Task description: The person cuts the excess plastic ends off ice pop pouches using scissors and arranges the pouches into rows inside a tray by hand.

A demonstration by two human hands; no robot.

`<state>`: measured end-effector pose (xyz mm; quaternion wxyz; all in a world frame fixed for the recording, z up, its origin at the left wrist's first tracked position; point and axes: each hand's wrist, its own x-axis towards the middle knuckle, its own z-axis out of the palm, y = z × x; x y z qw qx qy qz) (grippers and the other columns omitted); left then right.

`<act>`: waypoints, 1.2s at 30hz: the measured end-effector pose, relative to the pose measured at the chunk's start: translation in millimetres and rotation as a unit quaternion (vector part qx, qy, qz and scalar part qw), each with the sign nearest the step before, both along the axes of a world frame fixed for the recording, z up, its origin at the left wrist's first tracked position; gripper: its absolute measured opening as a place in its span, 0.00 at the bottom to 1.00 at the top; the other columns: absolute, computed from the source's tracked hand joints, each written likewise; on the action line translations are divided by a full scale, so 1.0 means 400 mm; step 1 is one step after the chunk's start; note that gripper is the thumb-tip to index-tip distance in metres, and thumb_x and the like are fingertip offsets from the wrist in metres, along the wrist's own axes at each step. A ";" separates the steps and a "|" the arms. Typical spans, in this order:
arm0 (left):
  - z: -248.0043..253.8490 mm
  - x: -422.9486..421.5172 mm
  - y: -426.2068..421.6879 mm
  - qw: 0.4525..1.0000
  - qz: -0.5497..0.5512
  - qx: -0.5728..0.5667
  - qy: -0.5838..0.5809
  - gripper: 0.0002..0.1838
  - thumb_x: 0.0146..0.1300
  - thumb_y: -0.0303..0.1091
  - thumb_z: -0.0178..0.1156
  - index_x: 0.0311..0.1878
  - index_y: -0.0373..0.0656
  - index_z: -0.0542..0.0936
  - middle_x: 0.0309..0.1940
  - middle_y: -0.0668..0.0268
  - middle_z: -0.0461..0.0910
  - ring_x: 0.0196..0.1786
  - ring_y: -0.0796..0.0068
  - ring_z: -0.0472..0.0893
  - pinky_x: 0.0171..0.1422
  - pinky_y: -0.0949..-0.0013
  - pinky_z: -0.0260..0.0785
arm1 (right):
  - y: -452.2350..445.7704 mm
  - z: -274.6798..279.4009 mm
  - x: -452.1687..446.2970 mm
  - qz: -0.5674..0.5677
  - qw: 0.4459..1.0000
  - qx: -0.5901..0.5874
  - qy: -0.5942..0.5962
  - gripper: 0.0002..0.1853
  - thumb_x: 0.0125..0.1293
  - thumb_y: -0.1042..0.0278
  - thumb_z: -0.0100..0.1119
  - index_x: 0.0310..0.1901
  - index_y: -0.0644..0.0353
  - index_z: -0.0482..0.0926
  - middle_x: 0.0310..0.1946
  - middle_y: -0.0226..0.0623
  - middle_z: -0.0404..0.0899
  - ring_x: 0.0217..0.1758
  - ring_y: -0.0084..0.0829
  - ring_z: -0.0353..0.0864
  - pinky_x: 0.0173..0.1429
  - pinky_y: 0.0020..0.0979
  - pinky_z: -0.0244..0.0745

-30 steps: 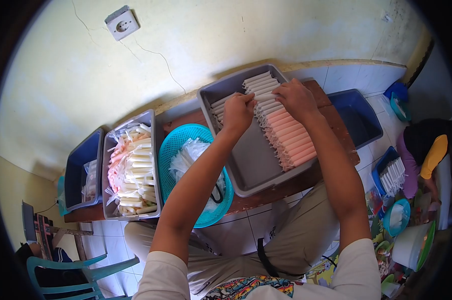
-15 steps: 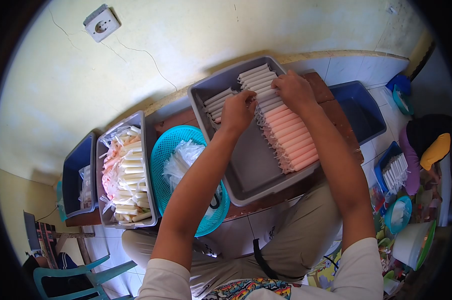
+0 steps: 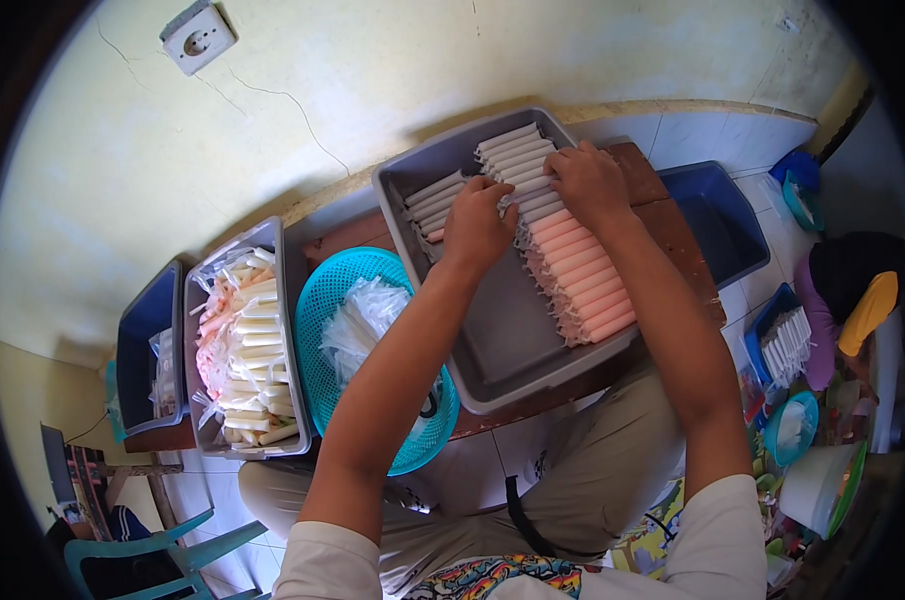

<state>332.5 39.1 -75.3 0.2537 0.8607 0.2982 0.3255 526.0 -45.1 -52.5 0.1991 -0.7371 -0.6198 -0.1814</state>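
Note:
A grey tray (image 3: 493,350) lies in front of me, holding rows of plastic-wrapped ice pops with twisted ends. In its right-hand row, pink ice pops (image 3: 583,275) are nearest me and whitish ice pops (image 3: 518,150) lie farther off. My left hand (image 3: 480,222) is closed, its thumb and fingertips pinching the twisted end of a whitish ice pop (image 3: 531,186). At that ice pop's other end my right hand (image 3: 591,185) has its fingers closed. A shorter stack of whitish ice pops (image 3: 436,203) lies left of my left hand.
Left of the tray stand a turquoise basket (image 3: 318,295) of plastic bags, a grey bin (image 3: 291,345) full of ice pops and a dark blue bin (image 3: 151,320). Another blue bin (image 3: 718,215) stands at the right. A person in purple (image 3: 821,340) sits near a small blue tray (image 3: 763,345).
My left hand has shifted slightly, its fingertips still at the ice pop's end. My right hand stays nearly in place. The view has moved a little.

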 end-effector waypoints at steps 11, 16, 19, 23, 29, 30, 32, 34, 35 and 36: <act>-0.007 -0.009 0.000 0.998 -0.022 0.049 0.033 0.20 0.62 0.31 0.72 0.58 0.41 0.90 0.53 0.53 0.83 0.62 0.50 0.81 0.67 0.52 0.77 | 0.002 -0.013 0.004 -0.010 1.000 0.010 0.009 0.07 0.64 0.63 0.67 0.34 0.47 0.94 0.39 0.27 0.89 0.50 0.37 0.86 0.57 0.43 0.80; -0.007 -0.013 0.001 0.998 -0.019 0.038 0.038 0.21 0.62 0.31 0.72 0.59 0.42 0.90 0.54 0.53 0.83 0.63 0.50 0.81 0.69 0.52 0.76 | 0.004 -0.013 0.005 -0.013 1.000 0.005 0.004 0.06 0.65 0.63 0.68 0.35 0.47 0.93 0.39 0.27 0.89 0.49 0.37 0.86 0.56 0.44 0.79; -0.009 -0.013 0.003 0.999 -0.016 0.032 0.039 0.20 0.62 0.30 0.72 0.59 0.42 0.90 0.55 0.53 0.83 0.63 0.50 0.81 0.69 0.52 0.76 | 0.002 -0.011 0.005 -0.017 1.000 -0.010 -0.001 0.05 0.65 0.62 0.70 0.37 0.47 0.93 0.40 0.26 0.89 0.49 0.38 0.86 0.57 0.44 0.79; -0.005 -0.015 0.007 0.999 -0.013 0.028 0.019 0.19 0.63 0.30 0.71 0.58 0.42 0.90 0.54 0.53 0.84 0.63 0.50 0.81 0.69 0.52 0.76 | -0.001 -0.009 -0.002 -0.009 1.000 0.006 -0.001 0.07 0.67 0.64 0.66 0.36 0.49 0.92 0.39 0.29 0.89 0.50 0.39 0.86 0.56 0.44 0.79; 0.002 -0.028 0.020 0.998 0.046 0.009 -0.030 0.13 0.65 0.26 0.69 0.53 0.44 0.91 0.53 0.52 0.85 0.56 0.50 0.86 0.64 0.52 0.78 | 0.002 -0.014 -0.033 -0.004 0.999 0.032 -0.014 0.10 0.67 0.71 0.60 0.41 0.53 0.92 0.44 0.35 0.89 0.54 0.41 0.85 0.60 0.46 0.78; 0.001 -0.034 0.024 0.997 0.064 0.011 -0.034 0.13 0.65 0.25 0.68 0.52 0.44 0.91 0.52 0.53 0.86 0.54 0.50 0.87 0.63 0.52 0.79 | 0.004 -0.012 -0.049 -0.005 0.999 0.031 -0.014 0.10 0.67 0.71 0.60 0.41 0.53 0.92 0.44 0.35 0.89 0.54 0.41 0.85 0.60 0.46 0.78; 0.004 -0.044 0.038 0.996 0.080 0.016 -0.039 0.12 0.66 0.24 0.66 0.50 0.43 0.92 0.51 0.53 0.87 0.52 0.51 0.88 0.62 0.52 0.79 | 0.019 -0.004 -0.080 0.044 0.998 0.051 0.017 0.11 0.67 0.69 0.60 0.46 0.53 0.91 0.46 0.37 0.89 0.56 0.41 0.85 0.63 0.46 0.78; 0.012 -0.061 0.053 0.994 0.107 0.015 -0.018 0.12 0.66 0.23 0.63 0.48 0.44 0.92 0.50 0.54 0.88 0.51 0.51 0.89 0.60 0.52 0.80 | 0.035 0.004 -0.109 0.066 0.997 0.050 0.010 0.12 0.68 0.69 0.59 0.48 0.53 0.90 0.46 0.37 0.89 0.57 0.41 0.85 0.64 0.46 0.77; 0.017 -0.067 0.067 0.994 0.106 0.016 -0.019 0.12 0.66 0.23 0.63 0.48 0.44 0.92 0.50 0.54 0.88 0.51 0.51 0.89 0.60 0.52 0.80 | 0.043 0.008 -0.122 0.090 0.995 0.047 0.004 0.13 0.68 0.69 0.59 0.49 0.53 0.90 0.46 0.37 0.89 0.57 0.41 0.86 0.65 0.45 0.77; 0.022 -0.073 0.087 0.992 0.108 0.064 0.008 0.12 0.66 0.23 0.63 0.48 0.44 0.92 0.50 0.54 0.88 0.51 0.51 0.89 0.60 0.52 0.81 | 0.055 0.008 -0.130 0.091 0.995 0.047 0.004 0.13 0.68 0.69 0.59 0.49 0.53 0.90 0.46 0.37 0.89 0.57 0.41 0.86 0.65 0.45 0.77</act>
